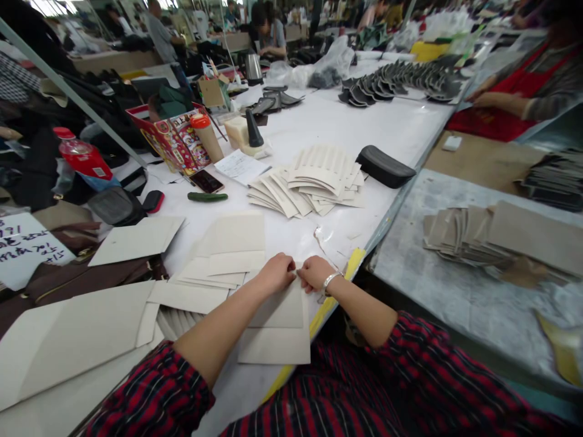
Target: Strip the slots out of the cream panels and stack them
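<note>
Here you are, right hand [314, 274] pinching the far corner of the pale panel [277, 311], left hand [277, 274] curled in close beside it; whether that one grips, I can't tell. The panel lies right before you on the table [319, 124], overlapping a second panel [276, 347], probably for easy reach. Beyond, the fanned stack [323, 176] looks spread to leave edges free.
</note>
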Available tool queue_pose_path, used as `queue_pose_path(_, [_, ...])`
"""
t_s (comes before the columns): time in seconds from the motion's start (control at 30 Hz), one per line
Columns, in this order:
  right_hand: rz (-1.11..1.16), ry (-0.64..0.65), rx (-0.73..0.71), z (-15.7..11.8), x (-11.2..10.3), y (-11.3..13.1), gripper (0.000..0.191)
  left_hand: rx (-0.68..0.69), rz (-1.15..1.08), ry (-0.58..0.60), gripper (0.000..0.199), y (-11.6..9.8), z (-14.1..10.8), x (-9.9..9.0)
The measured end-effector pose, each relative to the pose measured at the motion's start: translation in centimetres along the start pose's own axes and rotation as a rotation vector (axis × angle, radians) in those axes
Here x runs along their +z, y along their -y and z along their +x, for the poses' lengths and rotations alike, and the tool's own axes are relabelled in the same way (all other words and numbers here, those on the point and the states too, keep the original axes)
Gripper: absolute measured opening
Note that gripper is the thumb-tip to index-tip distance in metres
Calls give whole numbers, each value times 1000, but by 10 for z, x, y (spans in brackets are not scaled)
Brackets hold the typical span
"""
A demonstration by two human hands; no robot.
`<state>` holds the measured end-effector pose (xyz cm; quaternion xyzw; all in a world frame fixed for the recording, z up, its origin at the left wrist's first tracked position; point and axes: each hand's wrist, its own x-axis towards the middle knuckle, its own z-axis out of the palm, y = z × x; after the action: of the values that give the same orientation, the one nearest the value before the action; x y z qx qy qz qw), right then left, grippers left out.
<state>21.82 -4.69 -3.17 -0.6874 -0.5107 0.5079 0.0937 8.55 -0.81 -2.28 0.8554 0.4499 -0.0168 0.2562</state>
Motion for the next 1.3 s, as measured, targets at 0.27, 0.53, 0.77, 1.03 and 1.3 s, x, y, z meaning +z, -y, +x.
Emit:
queue_pose_path(0.27, [13,21,170,10,-2,6,14,27,20,73,5,-3,11,-3])
queue_pose_path(0.53, [-7,-8,79,-7,5,5,21,154,-162,-140,42,12,-46,8])
queue_pose_path(0.77, [-583,-330,-326,-12,2,19,23,287,151,-3,50,20,-63,5])
queue_pose_path(1.03, [-768,-151,-290,-30,19,20,16,302,192,31,51,19,-60,0])
queue_pose_path(1.3, [-650,-211,-403,-80,51,8,15,249,141,40,87,21,-72,5])
